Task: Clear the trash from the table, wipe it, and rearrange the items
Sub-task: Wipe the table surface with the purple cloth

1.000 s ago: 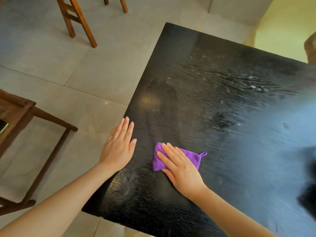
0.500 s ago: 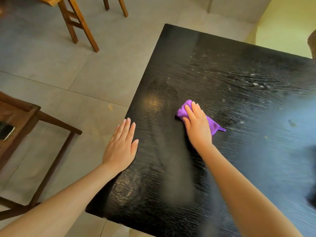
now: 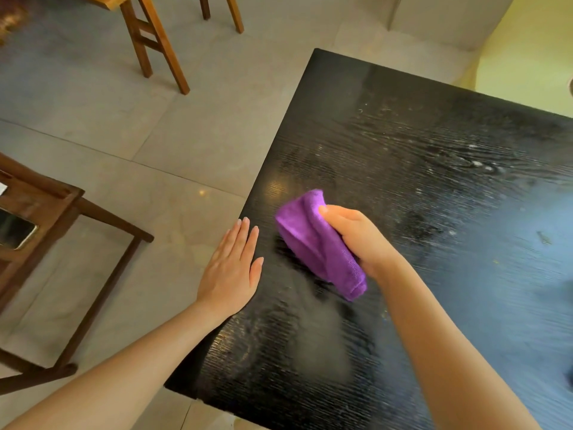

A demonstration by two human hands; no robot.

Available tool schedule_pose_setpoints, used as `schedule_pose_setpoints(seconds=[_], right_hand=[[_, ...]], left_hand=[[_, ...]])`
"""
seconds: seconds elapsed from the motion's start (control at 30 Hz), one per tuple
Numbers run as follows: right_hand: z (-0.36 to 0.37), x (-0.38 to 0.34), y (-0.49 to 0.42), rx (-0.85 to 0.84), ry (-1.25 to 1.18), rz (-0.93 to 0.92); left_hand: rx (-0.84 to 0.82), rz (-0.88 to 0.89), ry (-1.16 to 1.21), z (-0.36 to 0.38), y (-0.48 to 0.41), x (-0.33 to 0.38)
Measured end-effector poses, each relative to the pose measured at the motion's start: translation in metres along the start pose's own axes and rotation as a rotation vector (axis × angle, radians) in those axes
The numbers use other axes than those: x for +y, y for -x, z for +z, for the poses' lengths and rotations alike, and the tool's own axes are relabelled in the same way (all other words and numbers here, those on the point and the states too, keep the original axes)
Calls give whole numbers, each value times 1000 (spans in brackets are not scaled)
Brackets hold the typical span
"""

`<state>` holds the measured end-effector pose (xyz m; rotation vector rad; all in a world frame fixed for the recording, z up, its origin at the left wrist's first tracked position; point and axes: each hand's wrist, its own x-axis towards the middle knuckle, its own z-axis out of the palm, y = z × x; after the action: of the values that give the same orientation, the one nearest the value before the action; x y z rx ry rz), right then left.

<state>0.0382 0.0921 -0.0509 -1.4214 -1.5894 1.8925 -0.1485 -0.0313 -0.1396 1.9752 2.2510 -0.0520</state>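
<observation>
A black wood-grain table [image 3: 418, 156] fills the right side of the view, with wet streaks and small crumbs on its far part. My right hand [image 3: 356, 235] grips a bunched purple cloth [image 3: 313, 240], lifted a little above the table near the left edge. My left hand [image 3: 231, 268] lies flat with fingers together on the table's left edge, just left of the cloth, holding nothing.
A dark wooden chair [image 3: 46, 231] with a phone [image 3: 15, 232] on its seat stands to the left on the tiled floor. Light wooden chair legs [image 3: 155, 41] are at the top left. A small speck [image 3: 544, 237] lies on the table's right part.
My right hand pushed the cloth away across the table, then drew it back left and gathered it into a bunch, raised off the surface. My left hand stayed in place.
</observation>
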Motion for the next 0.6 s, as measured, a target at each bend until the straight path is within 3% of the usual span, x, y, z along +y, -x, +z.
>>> schedule_pose_setpoints(seconds=[0.07,0.13,0.2,0.33,0.4,0.5,0.6], right_hand=[[-3,5,-14,64,281,7],[-5,11,-17,292,659,-63],[0,15,-3,370,794,-134],[13,35,16,291,1095,-224],[12,47,14,272,1145,-346],[14,67,11,104,1220,-376],[20,87,8,80,1403,-445]], left_hand=[[8,0,-3,-1,0,0],[16,1,3,-2,1,1],[25,-2,7,-2,0,1],[26,2,13,-2,0,1],[20,2,9,-2,0,1],[12,5,12,-2,0,1],[13,6,-3,-2,0,0]])
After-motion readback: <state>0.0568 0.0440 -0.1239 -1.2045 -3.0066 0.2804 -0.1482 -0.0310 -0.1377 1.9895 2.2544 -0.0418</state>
